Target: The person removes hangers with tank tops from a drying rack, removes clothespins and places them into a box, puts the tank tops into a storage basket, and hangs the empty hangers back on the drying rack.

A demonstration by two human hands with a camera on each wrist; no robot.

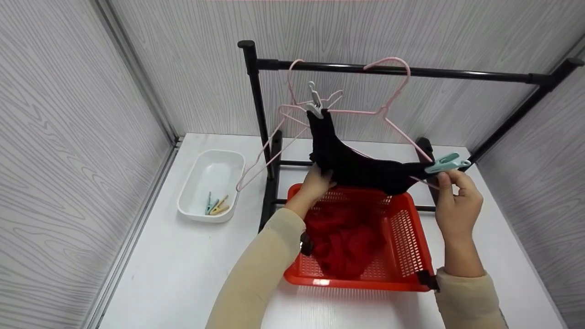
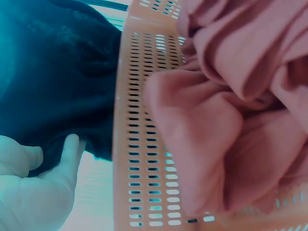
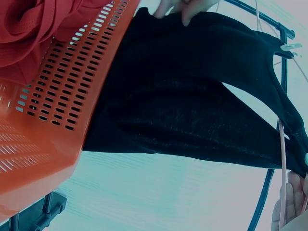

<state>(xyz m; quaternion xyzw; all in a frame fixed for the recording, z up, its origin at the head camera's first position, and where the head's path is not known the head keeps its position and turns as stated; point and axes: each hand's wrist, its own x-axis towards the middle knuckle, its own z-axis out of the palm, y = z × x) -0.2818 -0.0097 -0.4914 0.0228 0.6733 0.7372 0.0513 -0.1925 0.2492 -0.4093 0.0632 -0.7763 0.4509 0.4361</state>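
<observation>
A black tank top (image 1: 356, 164) hangs tilted on a pink hanger (image 1: 396, 98), its right side lower. A white clothespin (image 1: 315, 103) grips its left strap and a teal clothespin (image 1: 447, 163) its right strap. My left hand (image 1: 316, 185) holds the top's lower left part, with cloth between thumb and fingers in the left wrist view. At the hanger's right end, just below the teal clothespin, my right hand (image 1: 459, 201) pinches the hanger with thumb and fingers. The pink wire crosses in front of those fingers in the right wrist view.
A black rack rail (image 1: 457, 74) carries the hanger and a second pink hanger (image 1: 260, 167) at left. Below the top stands a red perforated basket (image 1: 356, 284) with red cloth (image 1: 345, 246) inside. A white tray (image 1: 212, 157) at left holds teal and yellow clothespins (image 1: 218, 206).
</observation>
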